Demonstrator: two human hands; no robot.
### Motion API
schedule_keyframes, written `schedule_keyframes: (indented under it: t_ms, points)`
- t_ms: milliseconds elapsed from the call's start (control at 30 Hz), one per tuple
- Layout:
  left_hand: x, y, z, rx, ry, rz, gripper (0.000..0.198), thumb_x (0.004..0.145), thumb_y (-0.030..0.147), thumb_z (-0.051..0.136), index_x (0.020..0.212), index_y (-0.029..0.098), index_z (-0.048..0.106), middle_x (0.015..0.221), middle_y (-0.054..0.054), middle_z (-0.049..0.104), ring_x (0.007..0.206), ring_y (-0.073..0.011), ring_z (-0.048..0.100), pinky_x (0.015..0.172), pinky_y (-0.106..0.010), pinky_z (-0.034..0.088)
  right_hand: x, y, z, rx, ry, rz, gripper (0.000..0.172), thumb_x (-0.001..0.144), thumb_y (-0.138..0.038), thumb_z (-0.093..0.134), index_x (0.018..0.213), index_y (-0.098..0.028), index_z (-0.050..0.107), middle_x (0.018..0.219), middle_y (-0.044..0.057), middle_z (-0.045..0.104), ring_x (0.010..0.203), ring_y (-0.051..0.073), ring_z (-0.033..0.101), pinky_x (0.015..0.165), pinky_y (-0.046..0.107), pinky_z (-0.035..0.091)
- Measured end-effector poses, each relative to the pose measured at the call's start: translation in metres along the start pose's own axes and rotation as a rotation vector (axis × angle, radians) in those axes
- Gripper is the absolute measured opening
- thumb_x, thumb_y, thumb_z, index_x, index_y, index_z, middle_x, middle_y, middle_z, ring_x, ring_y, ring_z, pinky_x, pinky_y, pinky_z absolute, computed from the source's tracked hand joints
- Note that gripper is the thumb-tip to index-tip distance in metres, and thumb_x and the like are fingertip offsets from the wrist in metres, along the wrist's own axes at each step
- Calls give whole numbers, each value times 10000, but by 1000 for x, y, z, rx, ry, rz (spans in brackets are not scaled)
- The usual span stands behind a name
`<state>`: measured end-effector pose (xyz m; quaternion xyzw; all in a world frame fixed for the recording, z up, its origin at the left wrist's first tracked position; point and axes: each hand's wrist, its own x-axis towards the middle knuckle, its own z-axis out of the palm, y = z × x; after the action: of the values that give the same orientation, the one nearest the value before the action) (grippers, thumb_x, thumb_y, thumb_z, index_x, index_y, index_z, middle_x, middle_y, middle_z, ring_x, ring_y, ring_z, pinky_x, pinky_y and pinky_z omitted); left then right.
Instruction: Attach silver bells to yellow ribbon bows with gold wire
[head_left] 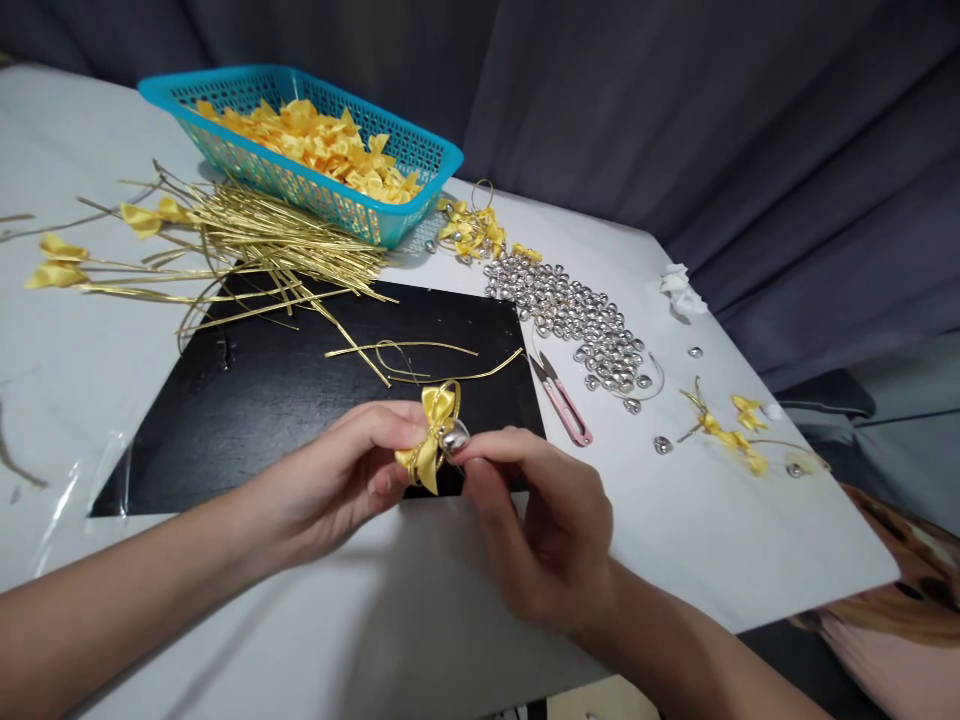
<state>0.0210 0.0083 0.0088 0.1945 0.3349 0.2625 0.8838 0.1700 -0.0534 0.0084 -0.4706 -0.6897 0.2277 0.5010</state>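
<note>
Between thumb and fingers my left hand [360,460] grips a yellow ribbon bow [427,468] with gold cord looped around it. At the bow's middle sits a shiny silver heart bead [454,436]. The thumb and forefinger of my right hand [540,510] are pinched together right beside this bead; whatever lies between those fingertips is too small to make out. Both hands are over the front edge of a black board [247,420]. Loose pieces of gold cord [450,347] lie on the board just beyond the bow.
A blue basket [300,170] of yellow bows stands at the back, with a pile of gold cords [277,240] before it. Silver heart beads [574,315] are heaped right of the board, near pink-handled thread snips [566,405]. More bows [724,435] lie at far right.
</note>
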Motion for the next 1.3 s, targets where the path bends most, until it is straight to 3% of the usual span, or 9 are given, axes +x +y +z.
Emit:
schedule_keyframes:
  t_ms: [200,333,533,933,1300]
  points:
    - [1,1,2,-26,29,-18,97,532,64,689,515,123,614,445,68,501,318,24,376,314,-22,375,-1,1,0,-48,-42,-20,147,801,-70,525,889,-184,556,636,-19,555,459,79,420,403,210,351]
    - [0,1,0,-18,66,-40,100,514,62,716,532,116,634,445,58,536,318,17,421,314,-23,392,-1,3,2,-79,-13,-59,176,815,-23,496,868,-188,529,675,-10,540,522,83,441,433,203,339]
    - [0,-1,0,-9,-32,-48,102,511,82,744,517,115,648,436,52,547,329,8,458,336,-36,411,-4,5,5,-20,18,-94,173,818,-15,499,878,-173,542,658,-5,501,517,87,409,435,219,328]
    - [0,-2,5,88,46,10,78,475,108,689,473,132,615,394,64,513,285,15,382,293,-45,320,-3,2,7,-49,34,-44,171,821,-20,487,852,-175,550,643,-17,474,490,79,381,418,218,304]
    - [0,0,4,-17,18,56,77,486,88,732,491,116,660,452,51,542,336,4,445,319,-42,398,-2,2,7,2,47,-13,138,814,-37,505,848,-159,560,640,-9,523,493,73,412,439,213,330]
